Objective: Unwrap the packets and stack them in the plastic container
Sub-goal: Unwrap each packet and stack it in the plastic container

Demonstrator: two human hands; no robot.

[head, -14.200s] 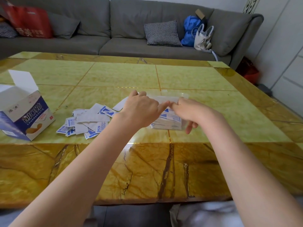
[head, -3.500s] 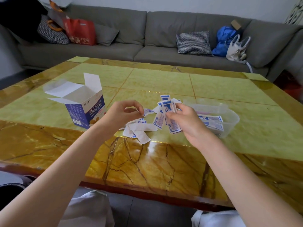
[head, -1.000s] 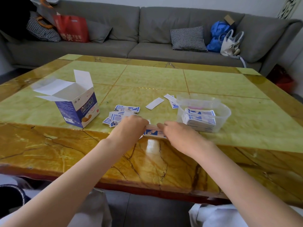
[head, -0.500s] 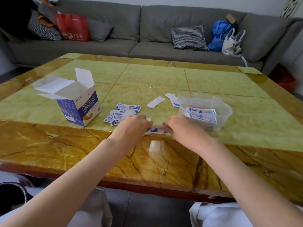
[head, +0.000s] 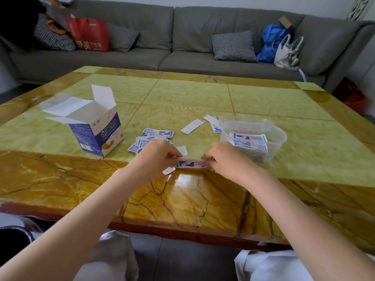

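We hold one packet (head: 191, 163) with both hands: left hand (head: 156, 157) and right hand (head: 225, 159) pinch its ends, near the plastic container (head: 280, 142). Loose packets (head: 150, 138) and an open box (head: 95, 128) lie left of the container on the table (head: 182, 98).

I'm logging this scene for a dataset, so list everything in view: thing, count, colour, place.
table: one, yellow-green marble, foreground
plastic container: one, clear, right of centre on table, holding stacked packets
held packet: one, white and blue, between both hands
loose packets: several, white and blue, table centre
paper strips: a few, white, left of container
box: one, blue and white, open, table left
sofa: one, grey, behind table
cushions: checked, on sofa
bags: red, blue, white, on sofa
left hand: pinches packet
right hand: pinches packet
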